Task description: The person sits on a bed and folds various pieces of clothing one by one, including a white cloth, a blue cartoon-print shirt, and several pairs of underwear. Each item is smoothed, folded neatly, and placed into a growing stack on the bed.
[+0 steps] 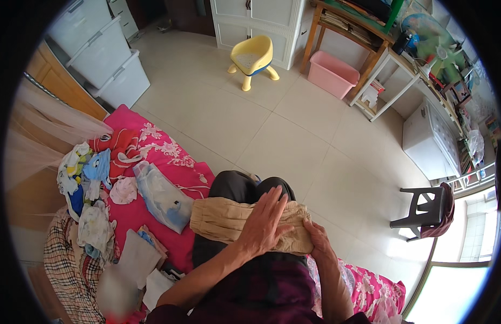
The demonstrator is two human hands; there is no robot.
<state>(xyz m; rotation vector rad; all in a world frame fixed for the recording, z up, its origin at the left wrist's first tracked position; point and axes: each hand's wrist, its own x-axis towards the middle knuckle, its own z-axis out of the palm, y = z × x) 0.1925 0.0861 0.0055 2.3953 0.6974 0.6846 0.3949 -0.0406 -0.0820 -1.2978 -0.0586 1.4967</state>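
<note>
Across my lap lies a tan cotton garment (222, 218), folded lengthwise, with a gathered elastic edge at its left end. My left hand (266, 222) rests flat on top of it, fingers extended. At the garment's right end, my right hand (317, 239) holds the edge, thumb on top and the other fingers partly hidden. Left of my lap, a clear plastic bag (163, 196) with a blue and white item inside lies on the pink floral bedspread (165, 143).
Small clothes (96, 166) are heaped at the left, by a plaid cloth (68, 263). Ahead on the tiled floor stand a yellow child's chair (252, 58) and a pink plastic tub (333, 75). A dark stool (426, 206) is at the right, stacked storage boxes (124, 81) at the upper left.
</note>
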